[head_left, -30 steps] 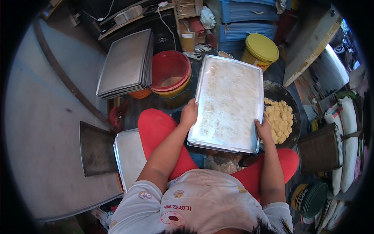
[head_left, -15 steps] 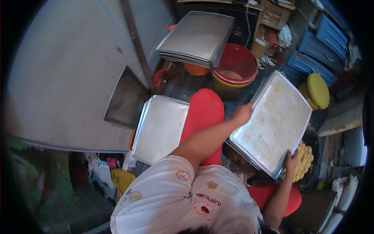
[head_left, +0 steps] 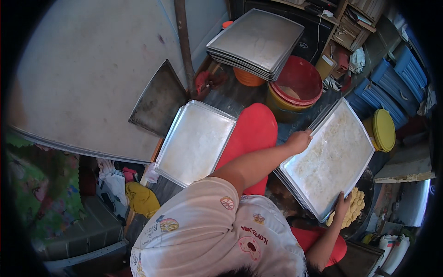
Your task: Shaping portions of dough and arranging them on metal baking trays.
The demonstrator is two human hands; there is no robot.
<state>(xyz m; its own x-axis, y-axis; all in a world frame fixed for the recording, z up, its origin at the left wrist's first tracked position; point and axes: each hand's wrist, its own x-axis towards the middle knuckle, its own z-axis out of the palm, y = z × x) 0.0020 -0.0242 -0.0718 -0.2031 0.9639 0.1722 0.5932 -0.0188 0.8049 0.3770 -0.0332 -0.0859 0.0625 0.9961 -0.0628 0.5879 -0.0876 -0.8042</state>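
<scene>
A shiny metal baking tray [head_left: 330, 159] lies on top of a stack of trays at my right, slightly tilted. My left hand [head_left: 300, 141] has its fingers closed on the tray's left edge. My right hand [head_left: 342, 207] grips the near right corner, with its fingertips partly hidden. Beneath that corner, lumps of yellowish dough [head_left: 354, 210] sit in a wide dark pan [head_left: 368, 198]. Beside my left knee lies another small stack of trays [head_left: 196, 141].
A taller tray stack [head_left: 258, 39] rests at the back above an orange bucket [head_left: 249, 77]. Next to it stands a red tub [head_left: 302, 76]. A dark tray [head_left: 159, 101] leans on the left panel. A yellow lidded bucket [head_left: 383, 131] and blue drawers [head_left: 387, 78] are at right.
The whole view has shifted, with the back tray stack and tubs now further right. Both hands keep their hold on the tray, which looks little changed in its tilt.
</scene>
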